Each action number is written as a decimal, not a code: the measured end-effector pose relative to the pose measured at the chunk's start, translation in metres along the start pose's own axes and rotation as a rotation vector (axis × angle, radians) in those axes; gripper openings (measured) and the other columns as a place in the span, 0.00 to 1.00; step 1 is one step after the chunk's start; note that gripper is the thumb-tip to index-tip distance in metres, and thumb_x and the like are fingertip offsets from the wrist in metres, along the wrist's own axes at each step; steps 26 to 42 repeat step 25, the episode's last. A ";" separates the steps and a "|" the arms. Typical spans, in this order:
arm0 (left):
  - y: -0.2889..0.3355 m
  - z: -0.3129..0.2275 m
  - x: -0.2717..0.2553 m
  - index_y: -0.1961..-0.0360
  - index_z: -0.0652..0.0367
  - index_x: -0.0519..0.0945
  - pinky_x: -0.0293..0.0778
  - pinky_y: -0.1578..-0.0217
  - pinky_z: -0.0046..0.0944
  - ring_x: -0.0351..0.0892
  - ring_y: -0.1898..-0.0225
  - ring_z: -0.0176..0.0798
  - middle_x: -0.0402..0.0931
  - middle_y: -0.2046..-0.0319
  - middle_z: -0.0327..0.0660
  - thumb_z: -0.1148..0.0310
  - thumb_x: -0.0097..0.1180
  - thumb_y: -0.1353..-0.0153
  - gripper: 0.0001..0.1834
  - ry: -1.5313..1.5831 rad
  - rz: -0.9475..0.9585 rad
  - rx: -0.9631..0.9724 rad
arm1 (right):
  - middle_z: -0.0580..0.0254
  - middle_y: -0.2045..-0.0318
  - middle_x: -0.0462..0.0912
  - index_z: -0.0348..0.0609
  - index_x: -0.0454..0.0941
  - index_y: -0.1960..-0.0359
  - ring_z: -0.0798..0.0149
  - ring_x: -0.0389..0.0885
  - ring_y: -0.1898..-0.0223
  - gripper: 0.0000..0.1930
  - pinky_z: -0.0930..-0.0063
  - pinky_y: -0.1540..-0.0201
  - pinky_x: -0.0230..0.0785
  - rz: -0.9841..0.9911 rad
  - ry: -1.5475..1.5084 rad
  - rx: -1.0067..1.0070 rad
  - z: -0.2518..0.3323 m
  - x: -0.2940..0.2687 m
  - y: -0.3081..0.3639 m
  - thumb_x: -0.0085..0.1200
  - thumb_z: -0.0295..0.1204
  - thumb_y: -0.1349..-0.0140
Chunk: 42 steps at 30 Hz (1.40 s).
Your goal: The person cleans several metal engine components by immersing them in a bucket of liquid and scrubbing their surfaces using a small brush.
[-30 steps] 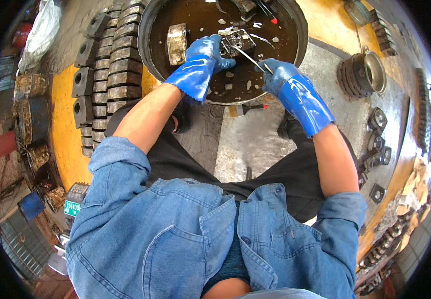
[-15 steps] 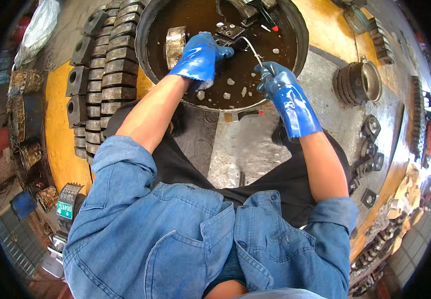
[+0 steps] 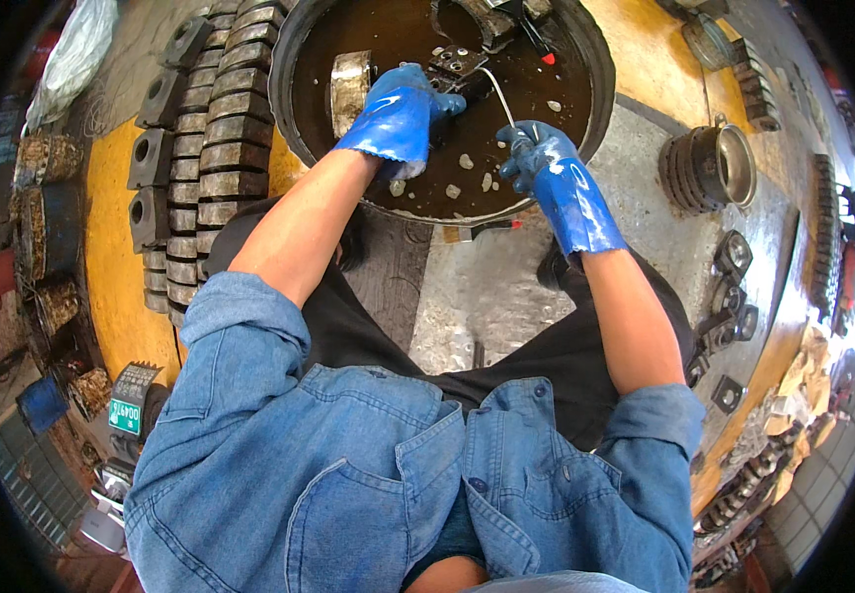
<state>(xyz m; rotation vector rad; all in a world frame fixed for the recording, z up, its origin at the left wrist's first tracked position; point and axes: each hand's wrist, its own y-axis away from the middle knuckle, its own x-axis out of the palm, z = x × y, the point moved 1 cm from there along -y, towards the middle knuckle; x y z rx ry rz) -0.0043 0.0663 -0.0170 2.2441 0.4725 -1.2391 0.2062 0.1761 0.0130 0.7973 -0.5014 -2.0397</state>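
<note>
A round dark basin (image 3: 602, 94) of murky brown liquid stands before me. Over it, my left hand (image 3: 398, 117), in a blue rubber glove, grips a dark metal block with holes (image 3: 459, 61); the fingers on its far side are partly hidden. My right hand (image 3: 549, 163), gloved alike, is closed on the lower end of a thin, pale bent rod (image 3: 499, 97). The rod's far end curves over to the block's right side; I cannot tell whether it enters a hole. Left of my left hand, a worn metal ring (image 3: 351, 91) stands in the liquid.
Pale bits (image 3: 453, 191) float in the basin, and a red-tipped tool (image 3: 548, 58) lies at its far side. Ribbed metal parts (image 3: 238, 133) are stacked at left beside blocks with holes (image 3: 154, 160). Metal rings (image 3: 709, 165) and small black parts (image 3: 733, 252) sit at right.
My right hand has shifted slightly left and up with the rod, which leans more upright. Some floating bits have drifted. My left hand and the block are nearly where they were.
</note>
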 end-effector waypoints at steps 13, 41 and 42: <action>-0.012 -0.002 0.002 0.47 0.67 0.84 0.81 0.47 0.50 0.86 0.48 0.59 0.85 0.50 0.60 0.42 0.77 0.52 0.41 0.071 -0.015 -0.226 | 0.44 0.51 0.87 0.52 0.84 0.47 0.39 0.85 0.47 0.17 0.51 0.43 0.77 -0.150 0.465 -0.173 -0.004 0.009 0.008 0.47 0.42 0.25; -0.013 0.000 0.012 0.29 0.59 0.71 0.78 0.38 0.53 0.80 0.39 0.60 0.80 0.40 0.59 0.37 0.75 0.52 0.55 -0.072 -0.034 -0.181 | 0.44 0.48 0.87 0.55 0.81 0.41 0.50 0.85 0.42 0.19 0.55 0.37 0.75 -0.128 0.859 -0.020 0.031 0.006 0.018 0.58 0.39 0.33; -0.013 0.000 0.012 0.29 0.59 0.71 0.78 0.38 0.53 0.80 0.39 0.60 0.80 0.40 0.59 0.37 0.75 0.52 0.55 -0.072 -0.034 -0.181 | 0.44 0.48 0.87 0.55 0.81 0.41 0.50 0.85 0.42 0.19 0.55 0.37 0.75 -0.128 0.859 -0.020 0.031 0.006 0.018 0.58 0.39 0.33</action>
